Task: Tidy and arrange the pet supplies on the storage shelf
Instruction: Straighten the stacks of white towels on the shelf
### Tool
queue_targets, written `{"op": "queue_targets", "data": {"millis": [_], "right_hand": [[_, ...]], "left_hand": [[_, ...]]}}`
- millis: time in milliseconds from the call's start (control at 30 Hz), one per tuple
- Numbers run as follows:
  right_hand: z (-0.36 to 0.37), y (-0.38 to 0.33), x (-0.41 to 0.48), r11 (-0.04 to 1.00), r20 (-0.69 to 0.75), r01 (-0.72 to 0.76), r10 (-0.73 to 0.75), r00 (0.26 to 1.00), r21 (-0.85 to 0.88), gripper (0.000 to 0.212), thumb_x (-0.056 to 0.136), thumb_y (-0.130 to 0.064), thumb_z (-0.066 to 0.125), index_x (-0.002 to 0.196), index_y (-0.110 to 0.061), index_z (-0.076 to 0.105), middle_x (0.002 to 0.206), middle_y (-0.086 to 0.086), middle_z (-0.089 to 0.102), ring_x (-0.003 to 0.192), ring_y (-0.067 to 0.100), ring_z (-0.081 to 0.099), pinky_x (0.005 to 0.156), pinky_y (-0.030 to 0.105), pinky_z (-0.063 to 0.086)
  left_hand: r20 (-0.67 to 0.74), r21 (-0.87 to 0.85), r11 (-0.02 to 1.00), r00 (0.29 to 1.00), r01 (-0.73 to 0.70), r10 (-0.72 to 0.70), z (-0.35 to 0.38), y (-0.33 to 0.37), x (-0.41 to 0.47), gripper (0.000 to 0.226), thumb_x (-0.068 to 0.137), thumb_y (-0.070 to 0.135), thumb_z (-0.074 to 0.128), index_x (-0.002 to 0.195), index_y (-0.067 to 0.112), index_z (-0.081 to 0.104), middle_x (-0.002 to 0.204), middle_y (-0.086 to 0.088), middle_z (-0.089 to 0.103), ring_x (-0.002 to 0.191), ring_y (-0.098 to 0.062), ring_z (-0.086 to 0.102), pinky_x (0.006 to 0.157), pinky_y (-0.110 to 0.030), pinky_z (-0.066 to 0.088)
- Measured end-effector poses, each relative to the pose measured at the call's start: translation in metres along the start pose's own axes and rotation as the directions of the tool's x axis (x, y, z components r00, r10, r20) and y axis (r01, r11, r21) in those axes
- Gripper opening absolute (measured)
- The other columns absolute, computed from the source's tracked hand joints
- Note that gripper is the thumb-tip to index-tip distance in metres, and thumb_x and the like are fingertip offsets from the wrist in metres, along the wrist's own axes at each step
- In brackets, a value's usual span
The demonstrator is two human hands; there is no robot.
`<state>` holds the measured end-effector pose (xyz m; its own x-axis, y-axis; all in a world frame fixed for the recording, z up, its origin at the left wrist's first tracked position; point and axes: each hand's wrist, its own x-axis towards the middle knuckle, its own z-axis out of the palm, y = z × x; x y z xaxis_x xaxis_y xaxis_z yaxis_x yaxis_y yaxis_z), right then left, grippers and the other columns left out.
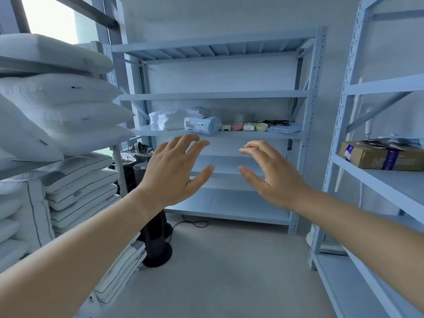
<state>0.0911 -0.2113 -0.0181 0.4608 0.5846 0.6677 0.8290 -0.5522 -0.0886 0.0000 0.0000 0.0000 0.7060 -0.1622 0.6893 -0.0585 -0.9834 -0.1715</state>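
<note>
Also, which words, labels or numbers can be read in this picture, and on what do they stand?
Blue-white pack on the middle shelf: print, too blurred to read.
Purple tape on the cardboard box: white marks, too blurred to read.
No other text shows.

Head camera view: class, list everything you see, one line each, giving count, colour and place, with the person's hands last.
storage shelf: one, pale blue-grey, centre
folded cloths: one pile, white, middle shelf, left
wrapped pack: one, white and blue, middle shelf, right of the cloths
small containers: about four, white, pink, cream, right of the pack
folded towel: one, light blue, middle shelf, far right
pillows: several, white, stacked on the left rack
cardboard box: one, brown with purple tape, right rack
black stand: one, floor, left of the shelf
left hand: open, raised before the shelf
right hand: open, raised beside it
</note>
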Motion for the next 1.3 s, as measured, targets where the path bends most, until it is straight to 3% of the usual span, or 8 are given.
{"op": "queue_targets", "data": {"millis": [400, 667, 767, 1000, 1300], "right_hand": [[0.093, 0.060, 0.079, 0.993, -0.054, -0.027, 0.034, 0.998, 0.114, 0.052, 0.093, -0.051, 0.035, 0.131, -0.018, 0.046, 0.134, -0.005, 0.043, 0.125, 0.010, 0.040, 0.097, 0.030, 0.040], [0.147, 0.114, 0.126, 0.984, -0.040, -0.037, 0.045, 0.998, 0.175, 0.047, 0.093, -0.046, 0.040, 0.129, -0.017, 0.048, 0.129, -0.006, 0.046, 0.117, 0.010, 0.046, 0.093, 0.033, 0.043], [0.170, 0.148, 0.149, 0.984, -0.031, -0.022, 0.028, 0.999, 0.179, 0.047, 0.091, -0.046, 0.039, 0.128, -0.019, 0.049, 0.128, -0.008, 0.046, 0.117, 0.007, 0.046, 0.092, 0.031, 0.044], [0.212, 0.257, 0.212, 0.980, 0.038, -0.022, 0.014, 0.999, 0.199, 0.044, 0.092, -0.047, 0.038, 0.125, -0.020, 0.052, 0.127, -0.009, 0.047, 0.117, 0.006, 0.045, 0.090, 0.037, 0.046], [0.274, 0.383, 0.277, 0.970, 0.070, -0.061, 0.046, 0.997, 0.236, 0.040, 0.094, -0.041, 0.041, 0.124, -0.019, 0.051, 0.125, -0.008, 0.047, 0.114, 0.004, 0.045, 0.093, 0.030, 0.043]], "left_hand": [[-0.035, -0.030, 0.999, 0.999, -0.037, 0.036, 0.090, -0.088, 0.055, 0.061, 0.088, 0.053, 0.031, 0.134, 0.017, 0.045, 0.119, 0.001, 0.058, 0.102, -0.022, 0.056, 0.086, -0.035, 0.042], [0.013, -0.070, 0.997, 0.999, -0.039, 0.040, 0.164, -0.115, 0.104, 0.063, 0.088, 0.052, 0.031, 0.140, 0.018, 0.038, 0.117, 0.004, 0.060, 0.100, -0.020, 0.058, 0.086, -0.034, 0.042], [0.024, -0.087, 0.995, 0.999, -0.039, 0.041, 0.202, -0.121, 0.136, 0.061, 0.088, 0.053, 0.030, 0.137, 0.019, 0.041, 0.119, 0.003, 0.058, 0.104, -0.020, 0.057, 0.086, -0.033, 0.041], [0.048, -0.095, 0.995, 0.998, -0.034, 0.039, 0.303, -0.129, 0.237, 0.059, 0.087, 0.055, 0.029, 0.134, 0.021, 0.043, 0.120, 0.005, 0.055, 0.101, -0.020, 0.056, 0.069, -0.025, 0.034], [0.070, -0.121, 0.993, 0.998, 0.003, 0.005, 0.425, -0.140, 0.335, 0.057, 0.087, 0.055, 0.027, 0.128, 0.022, 0.049, 0.121, 0.006, 0.054, 0.101, -0.018, 0.057, 0.070, -0.024, 0.033]]}}
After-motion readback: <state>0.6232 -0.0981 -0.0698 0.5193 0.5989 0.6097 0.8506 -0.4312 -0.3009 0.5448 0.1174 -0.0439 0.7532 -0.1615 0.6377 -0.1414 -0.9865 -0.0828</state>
